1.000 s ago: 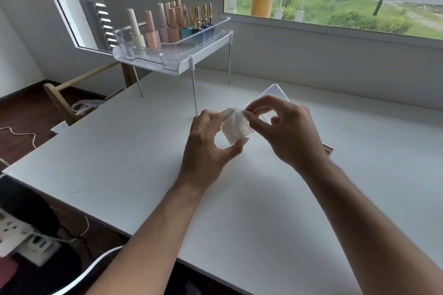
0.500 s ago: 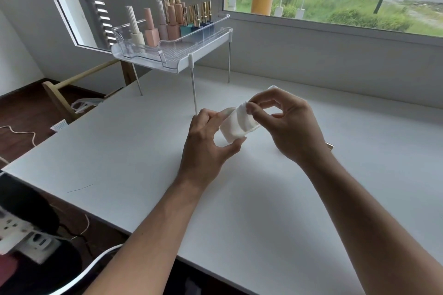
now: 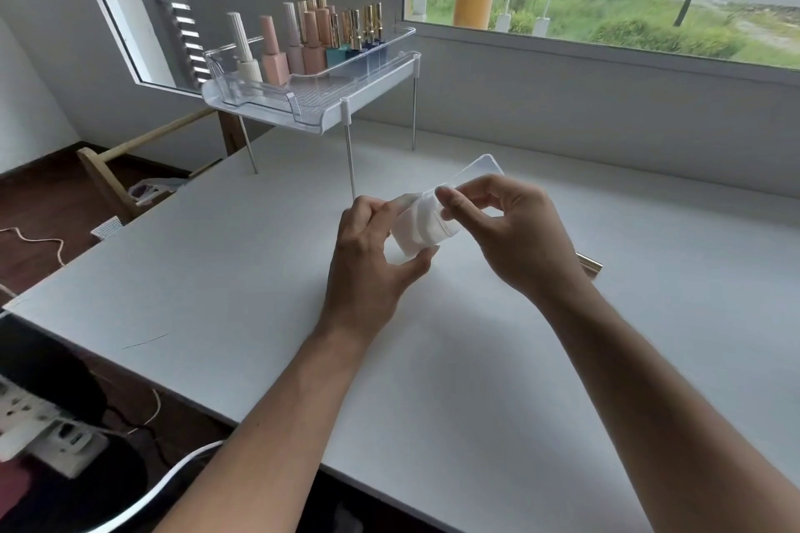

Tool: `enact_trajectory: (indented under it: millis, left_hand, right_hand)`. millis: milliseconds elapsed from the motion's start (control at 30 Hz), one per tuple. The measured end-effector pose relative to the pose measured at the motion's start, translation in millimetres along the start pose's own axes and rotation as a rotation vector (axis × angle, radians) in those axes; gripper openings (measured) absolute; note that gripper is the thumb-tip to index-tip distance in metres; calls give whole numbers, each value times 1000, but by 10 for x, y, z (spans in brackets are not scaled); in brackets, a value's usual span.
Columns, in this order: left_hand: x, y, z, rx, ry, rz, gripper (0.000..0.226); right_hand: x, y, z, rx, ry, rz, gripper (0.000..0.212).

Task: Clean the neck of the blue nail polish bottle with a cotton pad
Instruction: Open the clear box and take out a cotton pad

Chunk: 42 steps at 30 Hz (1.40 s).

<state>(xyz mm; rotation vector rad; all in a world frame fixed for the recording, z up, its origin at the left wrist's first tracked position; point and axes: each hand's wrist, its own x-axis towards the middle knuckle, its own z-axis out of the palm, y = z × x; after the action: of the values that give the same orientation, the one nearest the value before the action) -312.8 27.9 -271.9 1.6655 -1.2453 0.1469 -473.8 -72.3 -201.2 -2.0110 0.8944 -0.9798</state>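
My left hand grips a clear plastic pack of white cotton pads above the middle of the white table. My right hand pinches the pack's top edge between thumb and forefinger, and the clear flap sticks up behind its fingers. Dark blue nail polish bottles with gold caps stand at the far end of the clear tray on the raised shelf at the back left. A gold, cap-like piece lies on the table, mostly hidden behind my right wrist.
Pink, cream and teal polish bottles fill the rest of the tray. The shelf stands on thin metal legs. A window sill and wall run along the table's far side. A wooden chair and a power strip lie to the left, below the table.
My right fingers have shifted slightly along the pack's top edge, and more of the clear flap shows behind them. Both hands stay over the same part of the table.
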Motion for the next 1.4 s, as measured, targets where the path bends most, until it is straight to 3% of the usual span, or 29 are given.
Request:
enact_trajectory:
  millis: [267, 567, 1000, 1400]
  left_hand:
    - [-1, 8, -1, 4, 8, 1, 62]
    - [2, 21, -8, -2, 2, -10, 61]
    - [-7, 17, -3, 4, -5, -22, 61]
    - [-9, 24, -7, 2, -16, -25, 59]
  right_hand:
    - [34, -50, 50, -23, -17, 86, 35]
    - [35, -42, 30, -14, -14, 116, 17]
    - [30, -83, 52, 16, -30, 149, 31]
    - [23, -159, 96, 55, -69, 225, 21]
